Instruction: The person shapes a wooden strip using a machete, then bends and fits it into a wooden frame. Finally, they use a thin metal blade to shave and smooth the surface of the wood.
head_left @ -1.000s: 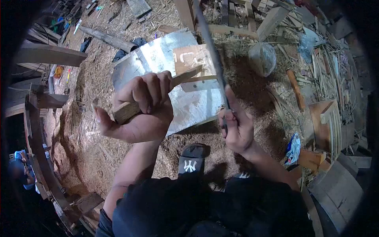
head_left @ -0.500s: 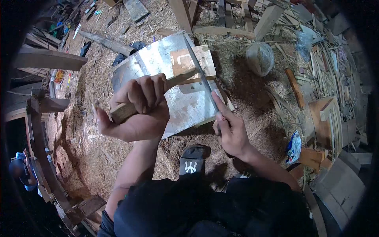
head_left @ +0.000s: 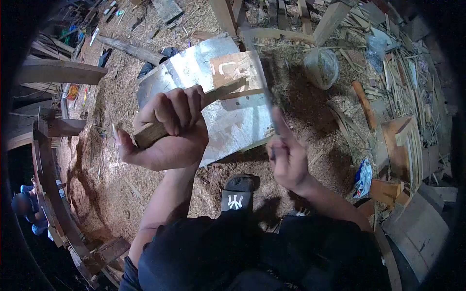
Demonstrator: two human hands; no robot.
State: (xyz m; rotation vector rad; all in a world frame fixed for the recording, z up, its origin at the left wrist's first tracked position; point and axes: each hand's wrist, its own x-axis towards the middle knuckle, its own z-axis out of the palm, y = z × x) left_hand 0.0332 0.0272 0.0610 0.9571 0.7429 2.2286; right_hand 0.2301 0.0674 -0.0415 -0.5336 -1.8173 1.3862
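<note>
My left hand (head_left: 172, 128) is wrapped round a short wooden stick (head_left: 225, 90), whose far end points up and to the right. In my right hand (head_left: 291, 162) is a long, narrow knife (head_left: 261, 68), with the index finger stretched along it; motion blurs the blade, and my fist hides the handle. The blade stands a little to the right of the stick's end, apart from it. Below both hands, a pale, scuffed board (head_left: 187, 68) lies on the ground with a smaller square wooden piece (head_left: 238, 72) on it.
Wood shavings cover the ground (head_left: 111, 160). A clear plastic bag (head_left: 321, 69) and a wooden strip (head_left: 363, 104) lie to the right, near scrap wood. A curved timber frame (head_left: 48, 184) stands at left, with another person (head_left: 30, 208) beyond it. My sandal (head_left: 237, 196) shows below.
The knife has swung to the right, away from the stick's end it crossed before. My right hand has shifted slightly right; my left hand and the stick have barely moved.
</note>
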